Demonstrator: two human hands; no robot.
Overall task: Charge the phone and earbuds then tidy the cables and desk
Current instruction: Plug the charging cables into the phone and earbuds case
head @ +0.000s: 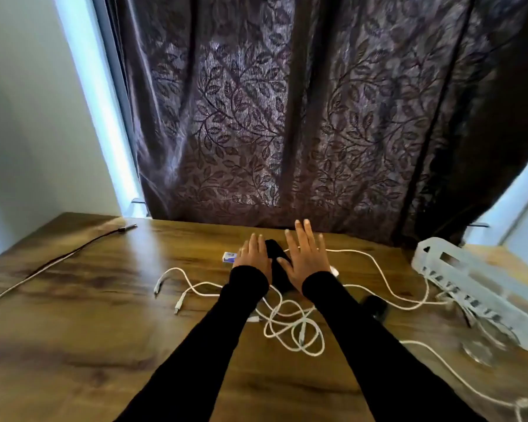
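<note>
A black phone [277, 263] lies on the wooden desk [83, 339] near the curtain. My left hand [253, 254] and my right hand [306, 257] are stretched out flat on either side of it, fingers straight, holding nothing. White charging cables [290, 327] lie in a loose tangle under my forearms, with loose plugs at the left [177, 304]. A small black round object [375, 304] sits right of my right sleeve. A small white and purple box [229, 256] lies just left of my left hand.
A white slotted plastic basket [482, 296] lies tipped at the desk's right side, cables running under it. A dark cable [52, 263] crosses the far left of the desk. A dark patterned curtain [287, 117] hangs behind the desk.
</note>
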